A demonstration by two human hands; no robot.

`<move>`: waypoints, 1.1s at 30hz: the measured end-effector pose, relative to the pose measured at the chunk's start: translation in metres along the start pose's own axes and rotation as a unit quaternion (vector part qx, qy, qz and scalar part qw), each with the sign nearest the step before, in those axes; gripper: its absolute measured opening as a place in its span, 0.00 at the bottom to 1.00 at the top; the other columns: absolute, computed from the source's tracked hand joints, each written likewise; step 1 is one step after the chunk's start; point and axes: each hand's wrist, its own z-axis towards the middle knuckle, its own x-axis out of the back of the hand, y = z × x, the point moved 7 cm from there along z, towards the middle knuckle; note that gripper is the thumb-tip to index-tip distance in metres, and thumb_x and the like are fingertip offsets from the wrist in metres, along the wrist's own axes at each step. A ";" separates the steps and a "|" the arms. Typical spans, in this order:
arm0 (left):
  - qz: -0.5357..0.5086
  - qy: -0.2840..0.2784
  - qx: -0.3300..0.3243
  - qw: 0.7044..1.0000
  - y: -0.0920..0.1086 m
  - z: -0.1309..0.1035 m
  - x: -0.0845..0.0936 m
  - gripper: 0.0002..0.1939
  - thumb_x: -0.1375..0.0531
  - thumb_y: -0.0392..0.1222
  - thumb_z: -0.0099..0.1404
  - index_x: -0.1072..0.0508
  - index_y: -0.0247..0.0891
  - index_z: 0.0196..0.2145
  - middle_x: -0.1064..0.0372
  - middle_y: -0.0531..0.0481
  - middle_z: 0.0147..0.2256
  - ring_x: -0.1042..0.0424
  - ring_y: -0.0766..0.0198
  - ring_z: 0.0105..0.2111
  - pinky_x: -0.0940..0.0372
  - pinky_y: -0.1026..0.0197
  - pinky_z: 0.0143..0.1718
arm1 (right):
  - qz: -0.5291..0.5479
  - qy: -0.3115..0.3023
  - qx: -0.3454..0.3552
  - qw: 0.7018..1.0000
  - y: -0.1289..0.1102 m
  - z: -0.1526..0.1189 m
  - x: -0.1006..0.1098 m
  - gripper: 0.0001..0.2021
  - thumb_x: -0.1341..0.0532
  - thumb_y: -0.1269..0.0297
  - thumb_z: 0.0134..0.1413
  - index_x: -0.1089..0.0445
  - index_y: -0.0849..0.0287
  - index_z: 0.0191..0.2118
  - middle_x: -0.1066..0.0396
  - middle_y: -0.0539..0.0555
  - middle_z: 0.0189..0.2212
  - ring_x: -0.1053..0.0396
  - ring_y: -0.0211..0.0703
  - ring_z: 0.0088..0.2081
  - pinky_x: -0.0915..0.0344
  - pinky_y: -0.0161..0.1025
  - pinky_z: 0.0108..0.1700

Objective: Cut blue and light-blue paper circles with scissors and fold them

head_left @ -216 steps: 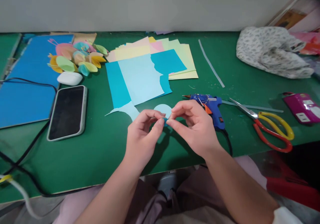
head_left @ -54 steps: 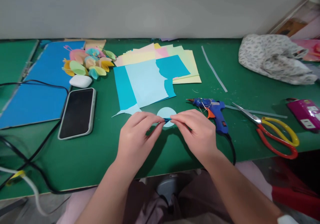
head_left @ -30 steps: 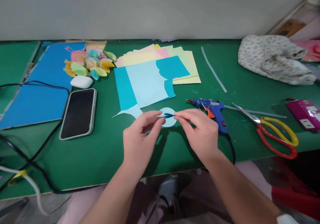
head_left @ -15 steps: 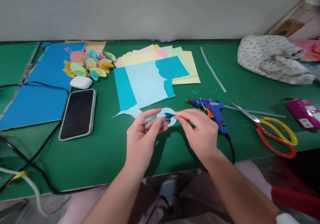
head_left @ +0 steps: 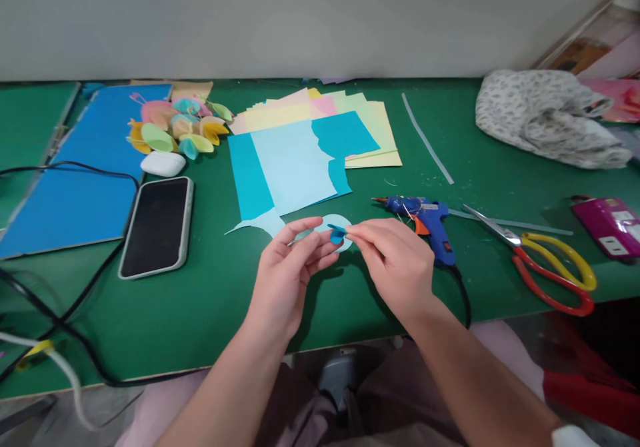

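A small folded blue paper piece (head_left: 337, 235) is pinched at its right end by my right hand (head_left: 397, 260). My left hand (head_left: 293, 264) is just to its left, fingers curled, with the fingertips at the piece's left side. Behind the piece a pale blue paper disc (head_left: 343, 222) shows between the hands. Torn blue and light blue sheets (head_left: 293, 167) lie beyond my hands, on top of pastel sheets (head_left: 385, 130). A blue glue gun (head_left: 440, 230) lies right of my right hand.
Scissors (head_left: 515, 237), a purple device (head_left: 607, 227) and a patterned cloth (head_left: 545, 117) are on the right. At left are a phone (head_left: 156, 227), a white case (head_left: 163, 163), colourful paper petals (head_left: 175, 127), a blue board (head_left: 85, 167) and black cables (head_left: 75, 330).
The folded blue piece has turned slightly between my hands, showing more of its rounded lower part. Both hands stay close to where they were.
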 end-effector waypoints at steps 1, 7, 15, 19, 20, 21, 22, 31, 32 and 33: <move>-0.015 -0.001 0.015 1.000 -0.001 0.001 0.000 0.10 0.35 0.40 0.59 0.26 0.40 0.40 0.21 0.52 0.31 0.22 0.65 0.32 0.27 0.66 0.35 | -0.001 0.001 0.005 1.000 -0.001 0.000 0.000 0.10 0.38 0.79 0.55 0.24 0.56 0.33 0.20 0.54 0.29 0.23 0.42 0.30 0.27 0.37 0.35; -0.031 -0.012 0.055 0.998 -0.006 0.002 -0.002 0.12 0.32 0.38 0.55 0.26 0.39 0.38 0.22 0.53 0.29 0.23 0.68 0.30 0.28 0.69 0.32 | 0.008 -0.003 0.006 1.000 0.000 -0.001 -0.001 0.10 0.38 0.81 0.53 0.25 0.59 0.34 0.20 0.55 0.29 0.24 0.42 0.31 0.27 0.37 0.36; -0.037 -0.004 0.030 0.999 -0.011 0.003 -0.002 0.14 0.29 0.38 0.50 0.26 0.39 0.34 0.25 0.55 0.29 0.25 0.71 0.30 0.30 0.71 0.30 | 0.037 -0.017 -0.033 0.999 0.003 -0.002 -0.004 0.09 0.38 0.79 0.54 0.24 0.58 0.33 0.20 0.54 0.29 0.24 0.42 0.31 0.28 0.36 0.37; -0.058 -0.019 0.015 0.998 -0.013 0.004 -0.005 0.14 0.29 0.38 0.51 0.28 0.40 0.34 0.29 0.58 0.28 0.29 0.73 0.29 0.32 0.72 0.28 | 0.139 -0.045 -0.181 0.973 0.017 -0.002 -0.008 0.08 0.36 0.76 0.53 0.23 0.56 0.30 0.20 0.50 0.30 0.24 0.40 0.32 0.28 0.34 0.37; -0.063 -0.033 0.017 0.997 -0.014 0.003 -0.008 0.14 0.29 0.39 0.51 0.28 0.40 0.35 0.30 0.58 0.28 0.30 0.73 0.29 0.32 0.72 0.28 | 0.183 -0.051 -0.235 0.953 0.023 -0.005 -0.011 0.07 0.35 0.76 0.52 0.23 0.56 0.30 0.20 0.49 0.30 0.24 0.39 0.31 0.28 0.33 0.35; -0.068 -0.051 0.021 0.996 -0.015 0.003 -0.010 0.15 0.29 0.40 0.52 0.28 0.41 0.36 0.30 0.58 0.28 0.30 0.73 0.29 0.33 0.71 0.28 | 0.231 -0.054 -0.288 0.928 0.028 -0.007 -0.014 0.06 0.35 0.74 0.51 0.23 0.56 0.29 0.21 0.49 0.28 0.24 0.38 0.29 0.28 0.32 0.33; -0.074 -0.073 0.026 0.994 -0.016 0.002 -0.014 0.15 0.29 0.42 0.52 0.28 0.41 0.37 0.30 0.57 0.28 0.30 0.73 0.29 0.33 0.71 0.28 | 0.281 -0.058 -0.333 0.898 0.032 -0.010 -0.017 0.05 0.34 0.73 0.49 0.22 0.56 0.28 0.21 0.48 0.27 0.25 0.36 0.27 0.28 0.31 0.31; -0.101 -0.195 0.038 0.975 -0.016 -0.003 -0.029 0.13 0.31 0.45 0.56 0.29 0.42 0.36 0.28 0.56 0.30 0.28 0.72 0.31 0.35 0.70 0.33 | 0.512 -0.063 -0.442 0.734 0.035 -0.021 -0.037 0.06 0.31 0.74 0.43 0.21 0.55 0.25 0.26 0.44 0.17 0.31 0.30 0.20 0.30 0.27 0.24; -0.099 -0.193 0.037 0.976 -0.016 -0.003 -0.028 0.13 0.31 0.45 0.56 0.30 0.42 0.35 0.28 0.56 0.29 0.28 0.72 0.31 0.35 0.70 0.32 | 0.514 -0.062 -0.440 0.734 0.035 -0.020 -0.036 0.06 0.31 0.74 0.43 0.21 0.55 0.25 0.26 0.44 0.17 0.31 0.30 0.20 0.30 0.27 0.24; -0.096 -0.189 0.035 0.977 -0.015 -0.002 -0.028 0.13 0.31 0.45 0.55 0.30 0.42 0.35 0.28 0.56 0.29 0.28 0.72 0.31 0.35 0.70 0.32 | 0.511 -0.063 -0.437 0.737 0.034 -0.020 -0.036 0.06 0.31 0.75 0.43 0.21 0.55 0.25 0.26 0.44 0.17 0.31 0.31 0.20 0.29 0.28 0.24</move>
